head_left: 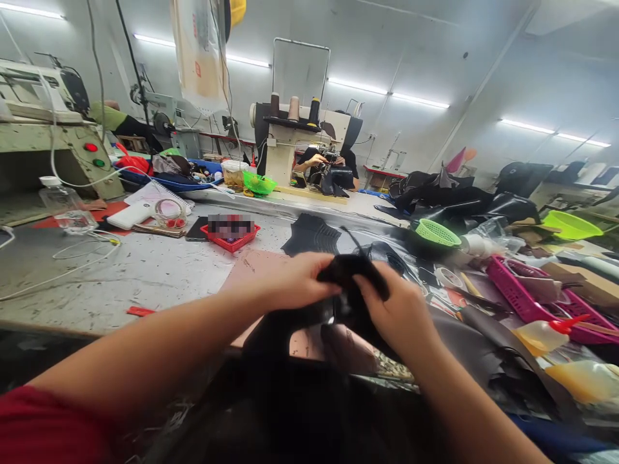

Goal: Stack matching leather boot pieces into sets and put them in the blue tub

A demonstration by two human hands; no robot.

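Note:
Both hands grip one black leather-like piece (347,265) above the front of the workbench. My left hand (304,280) pinches its left edge between thumb and fingers. On the other side, my right hand (399,299) is closed round the right part, thumb on top. The piece bends between the hands, and its dark lower part hangs toward my lap; its full shape is blurred. Beneath it lies a pinkish board (249,270). Just beyond the hands is a flat black cut piece (311,234) with ridged lines.
A red tray (232,238) and a clear bottle (70,206) stand left on the bench (169,277). Magenta baskets (517,299), a green basket (438,233) and a red-tipped glue bottle (544,335) crowd the right. Across the bench, a co-worker's hands (316,160) work at a sewing machine (285,148).

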